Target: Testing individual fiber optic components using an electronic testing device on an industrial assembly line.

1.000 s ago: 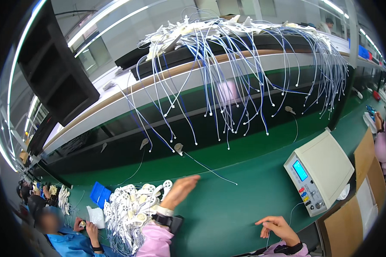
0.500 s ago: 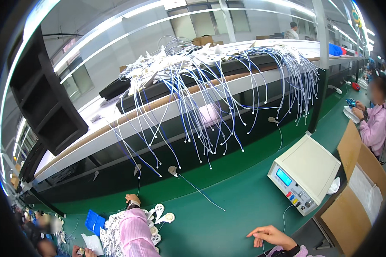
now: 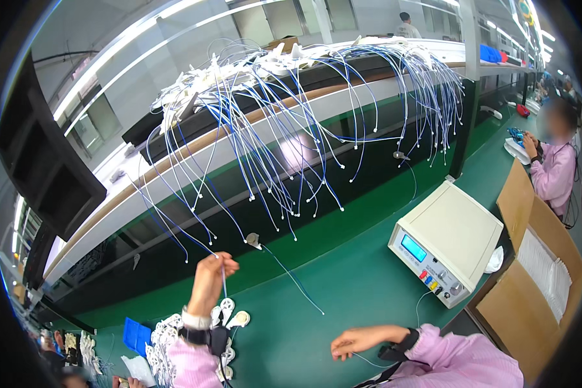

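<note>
My left hand [image 3: 213, 275] is raised in front of the rack's dark panel, its fingers pinched on a thin pale cable [image 3: 224, 282] that runs down past them. Below, white round-headed pieces with cables [image 3: 164, 343] lie piled around my left forearm. Over the green table, my right hand [image 3: 362, 341] has its fingers curled together on a thin white lead [image 3: 370, 360], which trails toward my wrist. To its right stands a beige bench meter [image 3: 445, 242] with a lit blue display and coloured sockets. One grey disc with a cable [image 3: 253, 240] sits apart, beyond my left hand.
Many blue and white cables [image 3: 291, 155] hang from the shelf [image 3: 194, 152] ahead. An open cardboard box [image 3: 520, 317] of white material stands right of the meter. A blue bin [image 3: 136, 335] is at left. A co-worker in pink [image 3: 555, 171] sits at far right.
My left hand has risen from beside the white pile toward the hanging cable ends. My right hand has moved left, with more of its forearm in view. The view has shifted slightly.
</note>
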A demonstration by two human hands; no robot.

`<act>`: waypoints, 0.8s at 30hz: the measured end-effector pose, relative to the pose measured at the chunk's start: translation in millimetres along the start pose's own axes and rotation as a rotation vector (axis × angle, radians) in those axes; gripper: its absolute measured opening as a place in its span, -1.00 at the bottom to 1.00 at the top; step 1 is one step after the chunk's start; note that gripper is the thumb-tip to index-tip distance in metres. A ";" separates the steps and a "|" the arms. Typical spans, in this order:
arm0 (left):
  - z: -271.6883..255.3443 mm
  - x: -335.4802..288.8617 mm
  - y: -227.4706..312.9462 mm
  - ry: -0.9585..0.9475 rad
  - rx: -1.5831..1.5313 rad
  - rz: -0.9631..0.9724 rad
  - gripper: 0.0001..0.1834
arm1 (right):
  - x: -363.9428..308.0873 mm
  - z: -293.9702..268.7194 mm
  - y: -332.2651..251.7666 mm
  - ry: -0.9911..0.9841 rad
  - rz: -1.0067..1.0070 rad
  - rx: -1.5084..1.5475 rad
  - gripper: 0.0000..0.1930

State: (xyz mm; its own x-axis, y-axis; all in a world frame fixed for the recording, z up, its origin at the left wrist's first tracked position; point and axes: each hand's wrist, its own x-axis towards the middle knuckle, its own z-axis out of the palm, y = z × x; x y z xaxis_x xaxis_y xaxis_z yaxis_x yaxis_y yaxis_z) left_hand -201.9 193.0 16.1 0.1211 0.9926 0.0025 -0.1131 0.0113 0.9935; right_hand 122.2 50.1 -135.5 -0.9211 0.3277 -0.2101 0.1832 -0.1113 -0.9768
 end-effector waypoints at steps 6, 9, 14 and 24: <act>101.0 -126.9 -3.1 -0.074 0.192 0.026 -0.73 | 28.6 -70.3 2.2 0.890 -0.262 -0.098 -0.80; 137.7 -168.9 7.8 0.037 0.505 -0.322 -0.81 | 8.8 -93.6 -25.6 1.584 -0.375 -0.675 -0.83; 153.5 -173.4 -33.6 0.058 0.701 0.254 -0.65 | -31.1 -34.0 -91.3 0.890 -0.347 -0.154 -0.80; 174.4 -178.3 -48.9 -0.143 0.461 0.038 -0.71 | -39.6 10.0 -90.5 0.507 -0.373 0.076 -0.80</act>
State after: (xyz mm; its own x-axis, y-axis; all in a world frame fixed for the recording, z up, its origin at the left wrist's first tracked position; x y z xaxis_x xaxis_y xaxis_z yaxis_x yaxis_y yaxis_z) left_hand -46.0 -5.6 -13.1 0.2636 0.9643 0.0232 0.3249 -0.1114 0.9392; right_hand 138.6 37.8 -38.4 -0.6378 0.7587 0.1321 -0.1612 0.0363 -0.9863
